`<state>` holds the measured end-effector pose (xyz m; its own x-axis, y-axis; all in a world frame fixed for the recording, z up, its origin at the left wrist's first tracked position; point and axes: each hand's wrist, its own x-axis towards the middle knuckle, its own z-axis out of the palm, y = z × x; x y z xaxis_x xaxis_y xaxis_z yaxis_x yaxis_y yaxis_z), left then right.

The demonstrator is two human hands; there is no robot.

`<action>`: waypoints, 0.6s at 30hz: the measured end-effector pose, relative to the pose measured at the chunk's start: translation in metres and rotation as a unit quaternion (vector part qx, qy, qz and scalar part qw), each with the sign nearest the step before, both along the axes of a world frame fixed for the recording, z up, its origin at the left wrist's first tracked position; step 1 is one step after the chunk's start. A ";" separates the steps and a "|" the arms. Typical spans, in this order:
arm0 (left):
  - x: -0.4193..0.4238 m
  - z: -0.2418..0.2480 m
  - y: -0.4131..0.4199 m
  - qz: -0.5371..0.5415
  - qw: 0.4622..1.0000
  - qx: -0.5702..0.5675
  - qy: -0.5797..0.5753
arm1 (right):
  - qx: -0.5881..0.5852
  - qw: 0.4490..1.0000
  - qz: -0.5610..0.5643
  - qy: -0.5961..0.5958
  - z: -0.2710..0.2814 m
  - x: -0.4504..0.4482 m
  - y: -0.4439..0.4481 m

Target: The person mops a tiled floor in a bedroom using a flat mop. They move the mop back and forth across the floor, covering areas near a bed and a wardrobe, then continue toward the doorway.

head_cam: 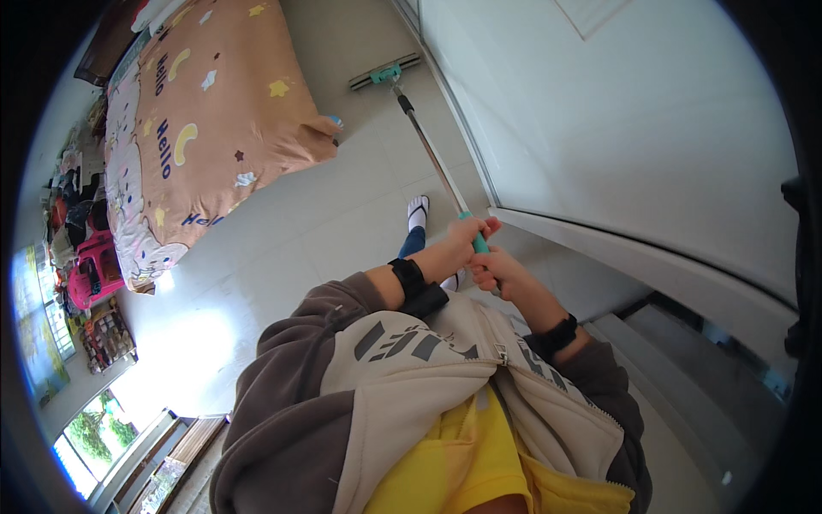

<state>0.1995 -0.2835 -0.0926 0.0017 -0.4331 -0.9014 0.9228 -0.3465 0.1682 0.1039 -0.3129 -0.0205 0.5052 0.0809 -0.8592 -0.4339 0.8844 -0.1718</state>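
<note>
My left hand grips the teal sleeve of a floor mop's handle, with some fingertips showing past the pole. Just behind it, nearer my body, my right hand is closed around the end of the same handle. From my hands the metal mop pole slopes away to a flat mop head with a teal centre bracket. That head lies on the pale tiled floor, between the bed and the sliding door. The mop head's underside is hidden.
At left stands a bed with a peach printed bedspread hanging over its edge. White sliding door panels run along the right, above a grey step. A pink plastic chair and a loaded shoe rack are at far left.
</note>
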 end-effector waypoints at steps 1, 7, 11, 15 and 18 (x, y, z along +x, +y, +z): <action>0.020 -0.009 -0.002 0.002 1.000 0.011 0.008 | -0.042 0.999 0.006 0.004 -0.007 0.019 0.000; 0.135 -0.055 0.000 0.085 0.986 -0.058 0.129 | -0.168 0.985 0.031 0.033 -0.040 0.128 0.007; 0.203 -0.066 -0.037 0.066 0.980 -0.066 0.174 | -0.163 0.987 -0.010 0.009 -0.053 0.185 -0.024; 0.228 -0.060 -0.062 -0.037 0.992 0.025 0.120 | -0.073 0.997 -0.034 -0.016 -0.054 0.206 -0.041; 0.215 -0.060 -0.051 -0.113 0.984 0.069 0.120 | -0.041 0.999 -0.029 -0.017 -0.049 0.188 -0.032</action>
